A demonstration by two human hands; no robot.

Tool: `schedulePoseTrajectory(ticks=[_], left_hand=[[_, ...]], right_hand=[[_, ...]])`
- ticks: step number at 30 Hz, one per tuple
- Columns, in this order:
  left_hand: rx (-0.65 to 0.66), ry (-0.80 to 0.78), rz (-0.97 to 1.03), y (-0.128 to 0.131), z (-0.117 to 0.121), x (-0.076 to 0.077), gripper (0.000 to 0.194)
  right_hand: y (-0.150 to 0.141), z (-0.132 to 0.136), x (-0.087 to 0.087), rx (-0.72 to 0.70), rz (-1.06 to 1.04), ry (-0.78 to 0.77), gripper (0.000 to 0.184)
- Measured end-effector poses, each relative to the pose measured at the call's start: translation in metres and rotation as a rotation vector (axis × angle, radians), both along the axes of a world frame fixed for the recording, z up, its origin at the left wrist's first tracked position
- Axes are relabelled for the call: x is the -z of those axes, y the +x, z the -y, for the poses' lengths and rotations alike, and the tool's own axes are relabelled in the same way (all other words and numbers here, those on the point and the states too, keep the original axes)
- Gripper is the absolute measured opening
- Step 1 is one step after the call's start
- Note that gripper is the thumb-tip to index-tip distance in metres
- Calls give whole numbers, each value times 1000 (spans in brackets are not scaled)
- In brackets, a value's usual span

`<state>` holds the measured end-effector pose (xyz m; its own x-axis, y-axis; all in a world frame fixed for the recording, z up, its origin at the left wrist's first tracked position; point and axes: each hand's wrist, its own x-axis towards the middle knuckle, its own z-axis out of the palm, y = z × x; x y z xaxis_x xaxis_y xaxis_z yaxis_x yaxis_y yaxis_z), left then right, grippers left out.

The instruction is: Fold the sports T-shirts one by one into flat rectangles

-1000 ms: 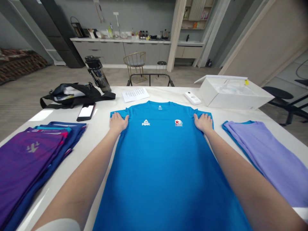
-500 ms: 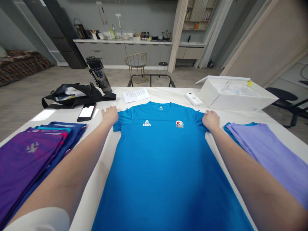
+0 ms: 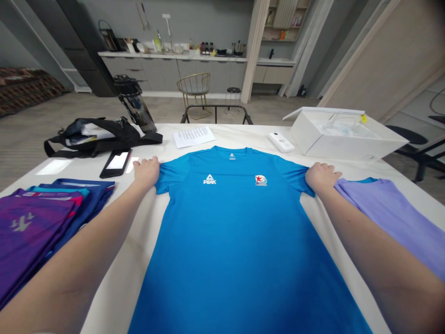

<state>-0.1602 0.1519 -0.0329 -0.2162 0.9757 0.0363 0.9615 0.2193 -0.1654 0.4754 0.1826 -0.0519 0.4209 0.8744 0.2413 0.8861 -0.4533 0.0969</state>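
Observation:
A blue T-shirt (image 3: 229,227) lies spread flat, front side up, on the white table (image 3: 118,260), its collar toward the far edge. White lettering and a small round badge mark its chest. My left hand (image 3: 146,172) is closed on the end of the left-side sleeve. On the opposite side, my right hand (image 3: 321,176) grips the other sleeve's end. Both sleeves are stretched outward between my hands. The shirt's hem runs out of view at the bottom.
Folded purple and blue shirts (image 3: 52,218) are stacked at left, a lavender shirt (image 3: 389,213) at right. Farther back are a phone (image 3: 116,162), black bag (image 3: 100,137), bottle (image 3: 135,104), printed sheet (image 3: 193,137), white device (image 3: 281,142) and open white box (image 3: 347,137).
My right hand has moved outward to the right, drawing its sleeve out straighter. My left hand has shifted slightly left with the other sleeve. The camera view has shifted a little.

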Motion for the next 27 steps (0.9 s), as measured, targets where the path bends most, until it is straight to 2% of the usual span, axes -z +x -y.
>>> schedulePoseTrajectory(ticks=[5,7,10,12,13,16,20,23,27], left_hand=[[-85,52,-17,10,1,-6,47],[-36,109,-1,27,-7,-12,46],[162,136,93,65,-33,-18,46],[221,108,175,93,-54,-16,47],[231,95,210,106,-65,-13,48],[234,92,269,134,-88,0,44],[224,110,286,145,-105,12,35],[208,161,294,144,-117,12,34],[103,234,292,147,-132,7,35]], right_hand=[[-6,4,-12,-10,-37,27,40],[-19,-1,-20,-76,-56,98,42],[-56,-20,-31,-345,-120,134,42],[-87,-37,-32,-541,-213,65,43],[-102,-46,-31,-592,-247,35,44],[-140,-66,-20,-541,-280,-1,47],[-165,-82,-4,-374,-291,24,40],[-171,-98,2,-374,-270,75,37],[-176,-121,2,-368,-278,77,37]])
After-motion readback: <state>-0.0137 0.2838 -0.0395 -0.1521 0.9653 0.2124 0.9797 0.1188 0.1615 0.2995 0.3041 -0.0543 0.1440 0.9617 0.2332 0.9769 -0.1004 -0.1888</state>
